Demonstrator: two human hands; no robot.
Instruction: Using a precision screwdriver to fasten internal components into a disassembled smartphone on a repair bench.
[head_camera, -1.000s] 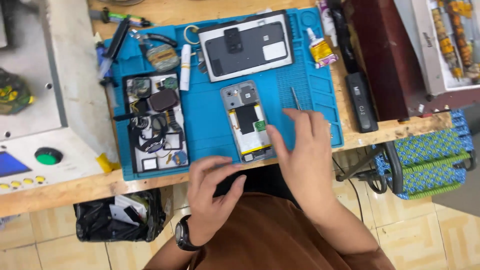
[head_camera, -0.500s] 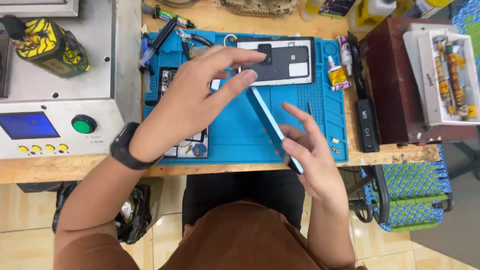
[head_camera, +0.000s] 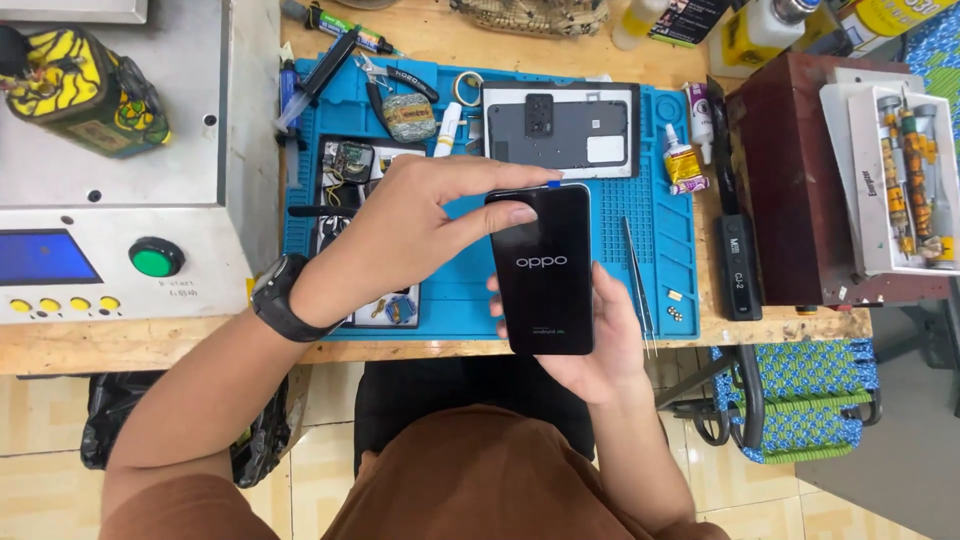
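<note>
At the lower centre of the frame, a black rectangular smartphone (head_camera: 543, 268) with a lit glass screen is being held upright above the near edge of the wooden counter (head_camera: 150, 345). It is being cradled from behind by the right hand (head_camera: 600, 340), whose grip is being kept closed around the phone's back and edges, with fingertips showing at the left edge. The upper part of the phone is being pinched by the left hand (head_camera: 420, 225), reaching in from the left: its thumb is being pressed on the screen near the top, and its fingers are being curled over the top edge. A black wristwatch (head_camera: 275, 298) is being worn on the left wrist.

Beneath the hands, a blue rubber work mat (head_camera: 660, 240) is being used as the surface. Thin metal tweezers (head_camera: 638, 280) are lying on it just to the right of the phone. Further up the frame, a grey phone back cover (head_camera: 560, 130) is lying flat on the mat, with a small yellow glue bottle (head_camera: 683, 165) just to its right. At the far left, a grey machine with a green round button (head_camera: 156, 257) is standing on the counter.
</note>
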